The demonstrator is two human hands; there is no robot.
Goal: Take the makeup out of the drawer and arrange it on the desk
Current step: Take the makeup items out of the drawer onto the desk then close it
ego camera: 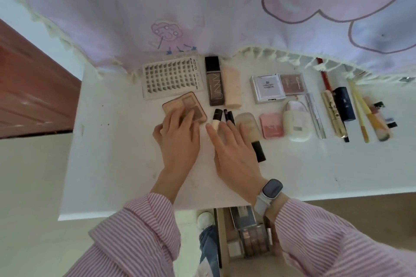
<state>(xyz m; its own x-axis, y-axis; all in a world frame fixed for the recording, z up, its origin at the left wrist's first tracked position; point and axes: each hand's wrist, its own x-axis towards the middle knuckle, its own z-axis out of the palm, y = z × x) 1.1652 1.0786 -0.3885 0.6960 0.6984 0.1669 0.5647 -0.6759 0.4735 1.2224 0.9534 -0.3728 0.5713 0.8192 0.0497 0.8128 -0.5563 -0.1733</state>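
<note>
Left grip (pixel 177 132) flat, fingers straight, pressing on palette (pixel 184 108); right grip (pixel 234 141) spread loose over tubes (pixel 221 119), clamped on nothing. Makeup lined up across white surface (pixel 126 141) beneath curtain (pixel 202 7); more in open drawer (pixel 249 238) below the near edge.

"UNNY" on the dark foundation bottle (pixel 215 81); "XOYO" on the lash tray (pixel 172 77).

Both arms in pink-striped sleeves reach forward, the left hand (pixel 177 132) lying flat with fingers spread and nearly straight, the right hand (pixel 234 146) likewise flat with fingers extended, a white watch (pixel 271 191) on its wrist.
</note>
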